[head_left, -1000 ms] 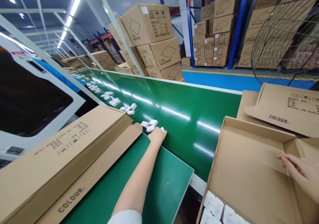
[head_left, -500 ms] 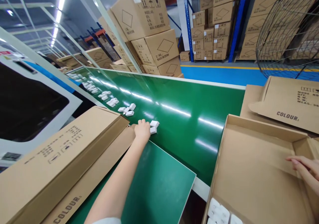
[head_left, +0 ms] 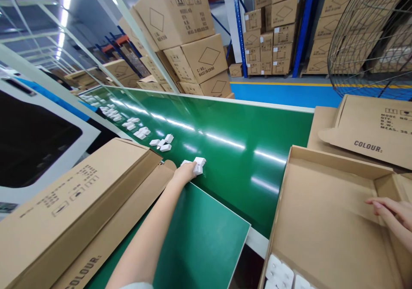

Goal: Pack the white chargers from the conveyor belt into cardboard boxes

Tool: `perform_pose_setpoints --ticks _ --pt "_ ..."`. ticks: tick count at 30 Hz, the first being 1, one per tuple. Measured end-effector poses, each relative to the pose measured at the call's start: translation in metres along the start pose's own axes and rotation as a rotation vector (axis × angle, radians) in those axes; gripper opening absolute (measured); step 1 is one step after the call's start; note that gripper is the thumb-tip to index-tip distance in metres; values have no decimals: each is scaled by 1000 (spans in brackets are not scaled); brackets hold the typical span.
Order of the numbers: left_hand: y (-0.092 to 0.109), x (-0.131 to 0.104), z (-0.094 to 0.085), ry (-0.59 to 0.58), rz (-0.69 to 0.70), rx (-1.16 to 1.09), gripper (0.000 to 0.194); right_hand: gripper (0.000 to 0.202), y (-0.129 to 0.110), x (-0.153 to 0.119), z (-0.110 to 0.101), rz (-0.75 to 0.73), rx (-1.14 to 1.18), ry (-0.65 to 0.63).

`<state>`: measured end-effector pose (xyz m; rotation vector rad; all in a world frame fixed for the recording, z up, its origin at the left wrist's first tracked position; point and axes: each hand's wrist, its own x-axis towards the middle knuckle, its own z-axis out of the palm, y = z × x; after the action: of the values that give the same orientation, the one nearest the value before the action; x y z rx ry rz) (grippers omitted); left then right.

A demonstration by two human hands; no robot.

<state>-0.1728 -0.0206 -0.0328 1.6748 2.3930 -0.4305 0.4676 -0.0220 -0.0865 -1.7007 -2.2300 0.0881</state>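
My left hand [head_left: 185, 173] reaches over the green belt [head_left: 225, 169] with its fingers closed round small white plug adapters [head_left: 198, 165]. How many of them it grips is partly hidden by the hand. Farther up the belt lie more loose clusters of white adapters [head_left: 163, 143]. On the right, my right hand [head_left: 391, 212] hovers over an open cardboard box [head_left: 328, 207], its fingers stretched out and nothing in them. Several white adapters [head_left: 279, 272] sit in the box's near left corner, cut off by the frame's bottom.
A long carton [head_left: 74, 186] lies to the left of my left arm. Beneath that arm is a green board [head_left: 206, 233] beside the belt. Another carton [head_left: 380, 130] stands behind the open box, near a wire fan guard [head_left: 363, 44]. Stacked cartons [head_left: 196, 61] stand beyond the belt.
My left hand has turned and shifted slightly, and white adapters now show at its fingers where knuckles showed before. My right hand stays over the box.
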Motion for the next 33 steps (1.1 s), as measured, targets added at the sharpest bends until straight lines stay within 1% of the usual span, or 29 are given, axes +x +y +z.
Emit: perform_pose_setpoints --ticks 2,3,5,7,8,9,11,13,14,16,19,21,23,25,27,29,31,33 --pt "6 -3 -1 6 26 -50 38 36 2 0 1 -79 -5 16" --pt "13 -8 -2 17 50 -78 38 36 1 1 1 -95 -18 25" --pt "34 -28 -7 50 141 -145 38 38 -3 2 -2 -91 -40 33" --pt "65 -61 -11 96 309 -290 37 40 -11 3 -6 -82 -37 20" --pt "82 -81 -13 162 452 -516 38 41 -15 3 -9 -69 -29 11" --pt "99 -101 -15 183 582 -714 37 41 -20 4 -12 -50 -19 -4" --pt "131 -141 -17 188 801 -964 32 42 -29 5 -17 0 -1 -43" --pt "155 -171 -18 181 960 -1109 31 42 -35 5 -21 37 11 -76" --pt "164 -182 -17 176 1018 -1154 32 41 -37 5 -22 45 16 -88" --pt "176 -195 -16 162 1100 -1206 36 41 -40 5 -24 52 20 -103" --pt "185 -203 -13 144 1155 -1231 41 40 -42 6 -27 57 27 -128" --pt "187 -207 -13 138 1160 -1234 44 41 -44 7 -28 59 37 -137" --pt "189 -214 -16 111 1140 -1215 44 41 -47 8 -29 63 50 -135" --pt "196 -222 -24 27 1069 -1130 48 42 -51 9 -30 72 58 -124" --pt "209 -229 -33 -92 992 -937 54 42 -56 9 -30 77 61 -112" --pt "230 -234 -39 -160 982 -680 59 41 -60 9 -30 74 60 -103" --pt "260 -237 -42 -165 1075 -402 61 40 -64 8 -31 68 63 -99" --pt "293 -242 -44 -179 1185 -128 59 40 -66 7 -33 69 72 -89"
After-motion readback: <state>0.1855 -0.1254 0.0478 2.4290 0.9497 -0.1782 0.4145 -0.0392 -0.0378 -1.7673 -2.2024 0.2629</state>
